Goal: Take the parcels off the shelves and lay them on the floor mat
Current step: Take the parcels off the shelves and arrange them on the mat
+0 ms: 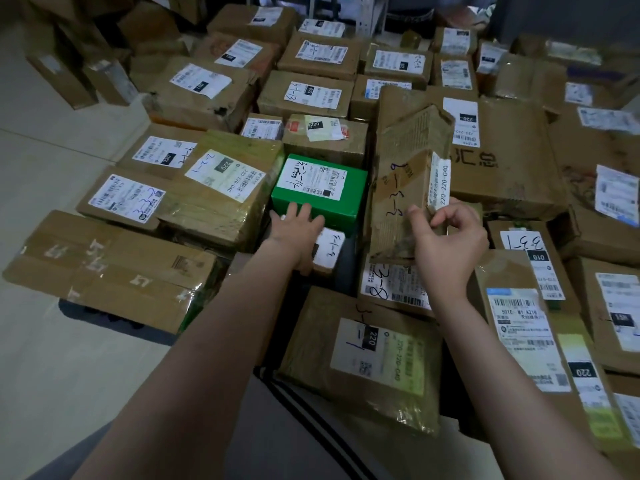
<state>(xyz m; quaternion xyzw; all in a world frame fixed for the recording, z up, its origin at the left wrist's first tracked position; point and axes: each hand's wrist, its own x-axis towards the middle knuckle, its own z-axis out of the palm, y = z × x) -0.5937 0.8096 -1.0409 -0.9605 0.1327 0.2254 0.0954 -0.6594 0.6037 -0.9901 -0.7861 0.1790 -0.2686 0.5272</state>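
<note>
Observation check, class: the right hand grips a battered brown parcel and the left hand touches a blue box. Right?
No: the head view shows the box the left hand touches is green, not blue. The right hand grips the battered brown parcel.

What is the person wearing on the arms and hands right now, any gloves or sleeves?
Nothing shows. The left hand and right hand have no gloves, ring, watch or bracelet. The left forearm and right forearm are uncovered to the frame's lower edge, with no sleeve in view.

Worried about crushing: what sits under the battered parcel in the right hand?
A white-labelled parcel shows below the lower end of the battered parcel, which the right hand holds tilted. Anything further beneath is covered.
</note>
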